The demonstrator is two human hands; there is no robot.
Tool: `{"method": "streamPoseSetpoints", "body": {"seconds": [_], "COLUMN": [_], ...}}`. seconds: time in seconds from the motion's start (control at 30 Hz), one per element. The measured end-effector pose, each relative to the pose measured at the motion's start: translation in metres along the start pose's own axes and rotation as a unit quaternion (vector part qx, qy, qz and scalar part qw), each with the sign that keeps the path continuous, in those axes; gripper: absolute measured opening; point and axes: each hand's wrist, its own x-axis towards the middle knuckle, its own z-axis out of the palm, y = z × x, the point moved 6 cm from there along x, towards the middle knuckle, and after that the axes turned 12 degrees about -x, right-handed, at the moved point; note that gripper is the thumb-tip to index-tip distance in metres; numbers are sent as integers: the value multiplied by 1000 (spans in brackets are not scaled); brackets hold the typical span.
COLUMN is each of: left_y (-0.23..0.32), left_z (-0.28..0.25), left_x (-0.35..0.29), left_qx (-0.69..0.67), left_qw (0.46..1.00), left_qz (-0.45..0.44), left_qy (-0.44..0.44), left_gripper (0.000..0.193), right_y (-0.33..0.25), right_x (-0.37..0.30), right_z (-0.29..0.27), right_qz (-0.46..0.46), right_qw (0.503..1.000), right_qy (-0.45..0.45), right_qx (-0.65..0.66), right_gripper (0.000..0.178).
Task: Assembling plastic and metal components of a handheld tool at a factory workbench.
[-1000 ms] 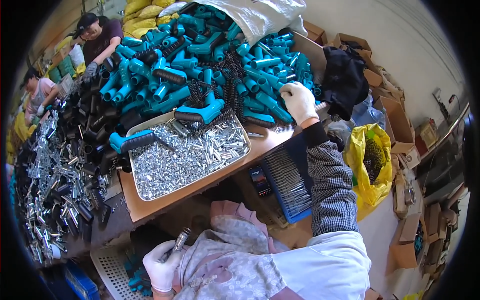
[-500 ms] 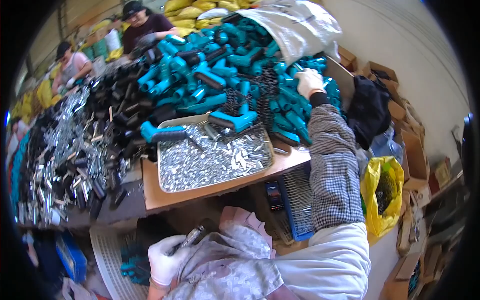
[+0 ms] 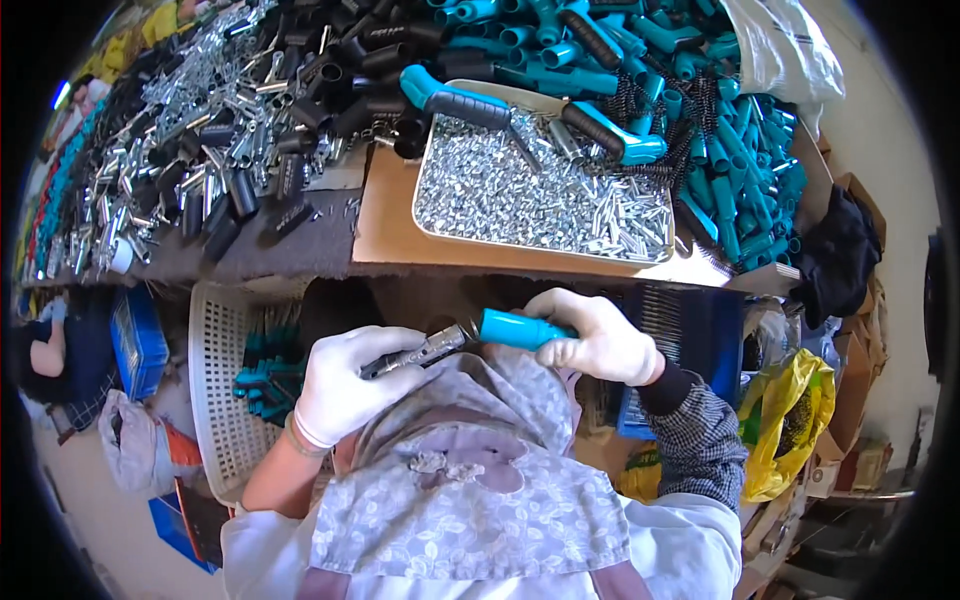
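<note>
My left hand (image 3: pixel 350 385), in a white glove, is closed round a slim silver metal mechanism (image 3: pixel 438 346) with a dark rear part. Its tip points right. Also gloved, my right hand (image 3: pixel 605 342) grips a teal plastic tube-shaped handle housing (image 3: pixel 512 329). The housing's open end faces the mechanism's tip, very close to it; whether they touch I cannot tell. Both hands are in front of my chest, below the table edge. Beyond them a cream tray (image 3: pixel 540 252) holds many small silver metal pieces, with a teal-and-black handle (image 3: pixel 455 100) lying across its rim.
Teal housings (image 3: pixel 735 170) heap at the right beside a white sack (image 3: pixel 785 50). Black sleeves and silver parts (image 3: pixel 200 130) cover the table's left. Below stand a white perforated basket (image 3: pixel 215 400) with teal pieces and a yellow bag (image 3: pixel 800 430).
My right hand has come back from the teal heap with a teal housing, near my chest. My left hand has risen with the metal mechanism towards it. The view has tilted down.
</note>
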Motion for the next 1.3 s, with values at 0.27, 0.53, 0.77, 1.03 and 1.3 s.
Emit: {"method": "streamPoseSetpoints", "body": {"seconds": [0.27,0.53,0.77,1.03,1.3], "left_y": [-4,-4,-7,3,12], "left_z": [-8,-3,2,12,18], "left_x": [-21,-23,-23,-26,-31], "left_qx": [-3,6,45,74,57], "left_qw": [998,995,995,973,979], "left_qz": [23,61,26,-36,15], "left_qy": [-66,-78,-84,-217,-194], "left_gripper": [29,32,54,56,55], "right_y": [-3,-23,-46,-43,-44], "right_x": [19,20,21,18,14], "right_z": [13,19,53,70,69], "right_qz": [-43,-65,-76,-32,71], "right_qw": [990,994,997,997,973], "right_qy": [-125,-82,-15,-37,-146], "right_qx": [42,18,-8,62,163], "right_gripper": [44,43,38,45,46]}}
